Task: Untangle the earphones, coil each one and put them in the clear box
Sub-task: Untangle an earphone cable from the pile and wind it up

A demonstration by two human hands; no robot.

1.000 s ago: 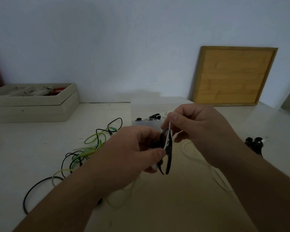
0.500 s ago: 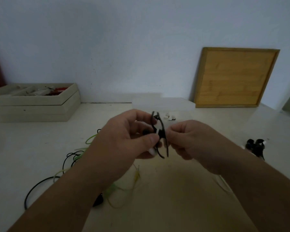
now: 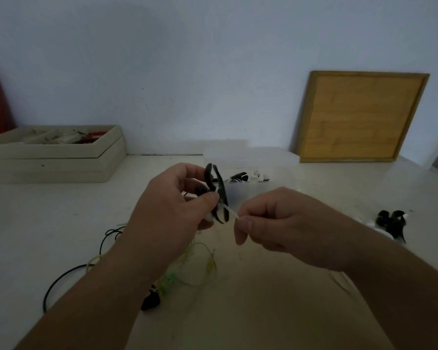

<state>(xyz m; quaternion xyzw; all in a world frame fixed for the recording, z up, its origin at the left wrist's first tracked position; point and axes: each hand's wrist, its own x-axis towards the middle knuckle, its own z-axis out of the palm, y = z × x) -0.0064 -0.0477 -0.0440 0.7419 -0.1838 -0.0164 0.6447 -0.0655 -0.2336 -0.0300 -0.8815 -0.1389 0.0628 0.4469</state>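
Two hands [image 3: 172, 210] [image 3: 296, 223], one clear box [image 3: 263, 157] — one wooden board [image 3: 359, 117], one cream tray [image 3: 53, 157].

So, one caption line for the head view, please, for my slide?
Left hand holds black ear-hook earphones while right hand pinches a white cable, near the clear box.

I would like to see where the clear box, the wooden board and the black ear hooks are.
clear box [image 3: 263, 157]: head view, its far wall.
wooden board [image 3: 362, 117]: head view, middle of its panel.
black ear hooks [image 3: 222, 192]: head view, the right hook's curve.
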